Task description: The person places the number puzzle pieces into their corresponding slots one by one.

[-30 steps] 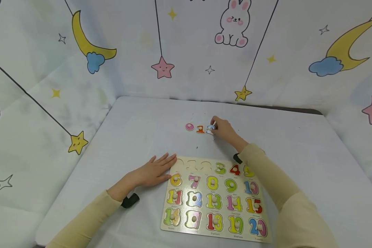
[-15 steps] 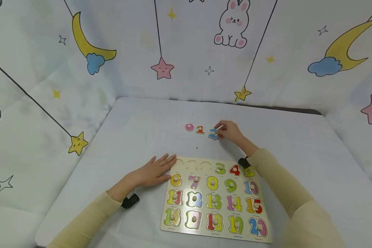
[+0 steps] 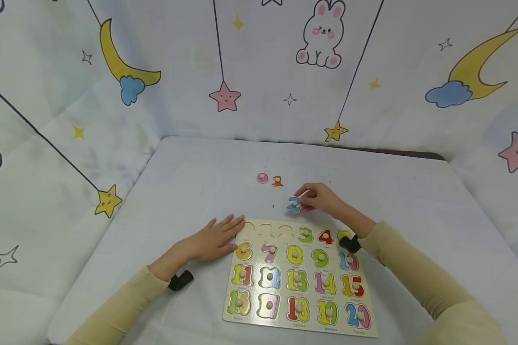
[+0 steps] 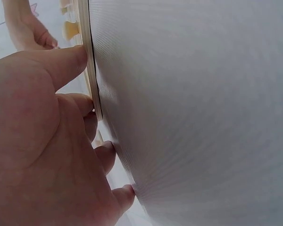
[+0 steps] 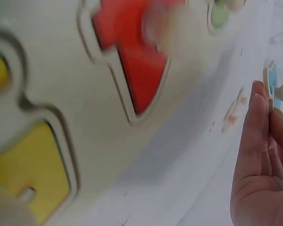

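My right hand [image 3: 321, 198] pinches a blue number 2 puzzle piece [image 3: 293, 204] by its edge, just beyond the back edge of the wooden number board [image 3: 280, 266]. In the right wrist view that piece [image 5: 273, 87] shows its pale knob, held between thumb and fingers. My left hand [image 3: 211, 239] lies with straight fingers on the board's back left corner; in the left wrist view its thumb and a finger touch the board's edge [image 4: 87, 61]. The board's first three top-row recesses hold no pieces. Pieces with knobs fill the others, such as the red 4 [image 3: 325, 236].
A pink 0 piece [image 3: 262, 178] and an orange 1 piece [image 3: 277, 181] lie on the white tablecloth [image 3: 190, 182] behind the board. A cloth backdrop [image 3: 259, 57] with printed moons and stars rises behind the table.
My right hand has lifted the blue 2 from beside the orange 1 and brought it toward the board. The left hand has stayed in place.
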{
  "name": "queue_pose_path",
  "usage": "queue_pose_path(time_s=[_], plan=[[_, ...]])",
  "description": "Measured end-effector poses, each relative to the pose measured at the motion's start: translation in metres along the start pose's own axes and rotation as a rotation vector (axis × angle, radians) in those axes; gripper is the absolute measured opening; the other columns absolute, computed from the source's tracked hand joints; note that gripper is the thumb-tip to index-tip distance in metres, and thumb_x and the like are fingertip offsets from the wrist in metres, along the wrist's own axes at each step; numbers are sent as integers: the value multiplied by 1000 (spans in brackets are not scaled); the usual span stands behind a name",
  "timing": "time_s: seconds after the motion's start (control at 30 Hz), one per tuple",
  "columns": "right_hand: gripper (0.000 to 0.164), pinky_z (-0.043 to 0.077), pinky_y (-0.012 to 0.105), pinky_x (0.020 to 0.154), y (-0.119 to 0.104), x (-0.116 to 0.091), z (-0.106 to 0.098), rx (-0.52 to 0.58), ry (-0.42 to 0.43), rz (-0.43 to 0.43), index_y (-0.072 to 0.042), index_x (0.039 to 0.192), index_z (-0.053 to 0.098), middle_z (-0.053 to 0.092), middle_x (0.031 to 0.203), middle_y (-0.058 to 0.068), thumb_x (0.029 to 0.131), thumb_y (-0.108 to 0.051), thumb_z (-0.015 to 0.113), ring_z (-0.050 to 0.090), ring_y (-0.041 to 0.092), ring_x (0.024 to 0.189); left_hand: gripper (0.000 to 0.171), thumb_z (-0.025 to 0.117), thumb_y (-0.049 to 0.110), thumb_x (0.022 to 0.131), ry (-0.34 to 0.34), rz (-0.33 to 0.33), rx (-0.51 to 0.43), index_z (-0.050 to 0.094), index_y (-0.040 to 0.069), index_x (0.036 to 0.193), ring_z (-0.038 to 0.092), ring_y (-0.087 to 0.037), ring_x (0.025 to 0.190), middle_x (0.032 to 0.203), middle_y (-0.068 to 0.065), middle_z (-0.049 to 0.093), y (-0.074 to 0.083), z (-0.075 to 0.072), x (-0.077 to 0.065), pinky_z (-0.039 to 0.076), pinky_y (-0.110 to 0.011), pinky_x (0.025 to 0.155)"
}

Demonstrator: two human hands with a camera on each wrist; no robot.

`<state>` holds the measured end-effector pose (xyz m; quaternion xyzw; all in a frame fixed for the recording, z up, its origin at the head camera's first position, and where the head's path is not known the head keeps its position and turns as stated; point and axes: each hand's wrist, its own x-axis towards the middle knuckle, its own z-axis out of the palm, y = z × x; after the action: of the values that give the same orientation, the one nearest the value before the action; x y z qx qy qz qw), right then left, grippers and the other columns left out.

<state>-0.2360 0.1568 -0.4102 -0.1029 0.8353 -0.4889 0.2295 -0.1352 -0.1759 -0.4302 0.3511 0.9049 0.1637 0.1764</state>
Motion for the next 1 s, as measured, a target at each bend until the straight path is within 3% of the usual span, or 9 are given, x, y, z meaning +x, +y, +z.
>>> queue_pose_path(time_s=[0.13, 0.4, 1.0], plan=[[13, 54, 33, 69, 0, -14, 12, -49, -36, -43, 2, 103, 63, 65, 82, 8, 92, -1, 58, 65, 24, 74, 63, 46, 35, 99, -3, -4, 2, 20, 7, 150, 8, -30, 139, 155, -6, 13, 0, -1, 0, 10, -60, 104], [7, 51, 28, 60, -1, -28, 34, -264, -70, -112, -6, 94, 68, 60, 72, 0, 89, -6, 63, 61, 14, 63, 64, 46, 36, 99, 1, -6, 3, 19, 8, 150, 7, -29, 139, 155, -6, 13, -1, 1, -1, 10, -59, 104], [4, 49, 27, 56, -6, -37, 54, -299, -29, -100, -4, 89, 66, 58, 68, -1, 87, -2, 63, 58, 13, 60, 64, 46, 36, 99, 0, -5, 5, 19, 9, 150, 7, -28, 139, 155, -5, 13, -2, 1, 0, 10, -59, 104]])
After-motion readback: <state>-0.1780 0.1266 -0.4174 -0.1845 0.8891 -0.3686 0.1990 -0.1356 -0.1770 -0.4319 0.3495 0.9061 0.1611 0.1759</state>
